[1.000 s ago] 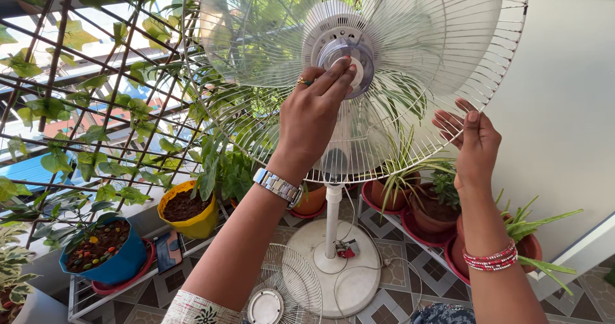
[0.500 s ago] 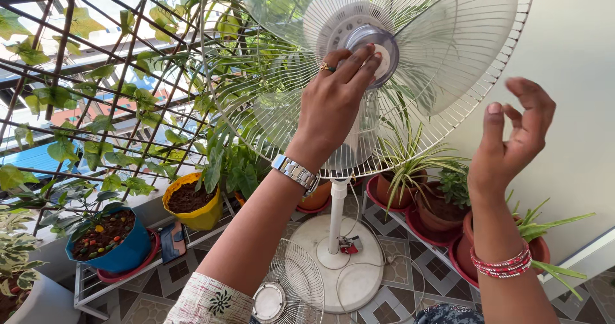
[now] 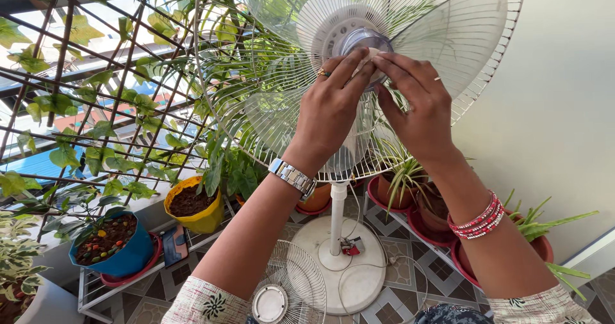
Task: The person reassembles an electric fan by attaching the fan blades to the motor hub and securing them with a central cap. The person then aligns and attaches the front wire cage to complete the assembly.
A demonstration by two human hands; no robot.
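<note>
Right now, both hands up at the fan hub [image 3: 364,41], upper centre of the frame. Left hand [image 3: 332,109], with a ring and a metal wristwatch [image 3: 292,177], fingertips [image 3: 362,61] pressed against the round clear cap at the middle of the blades. Right hand [image 3: 419,106], red bangles [image 3: 479,219] at the wrist, fingers meeting the left ones on that same cap, so the two hands together, closed around the hub from either side. Whether pinching or merely touching, cannot tell. Clear fan blades [image 3: 448,32] spread out around the hub, backed by the white wire rear guard [image 3: 256,132] filling the top of the frame. White pole [image 3: 337,218] running down below the hands to the round white base [image 3: 349,279] on the patterned tile floor [image 3: 397,276], lower centre, with a tangle of wire and a small red part beside the pole. Loose front guard [image 3: 291,289] lying at the bottom centre, just beside the base. Yellow pot [image 3: 194,205] and blue pot [image 3: 109,246] of soil on a rack at lower left, leafy vines across a metal trellis [image 3: 77,87] at upper left. Red-brown pots [image 3: 429,212] with spiky green plants at lower right, plain pale wall [image 3: 557,125] behind them.
</note>
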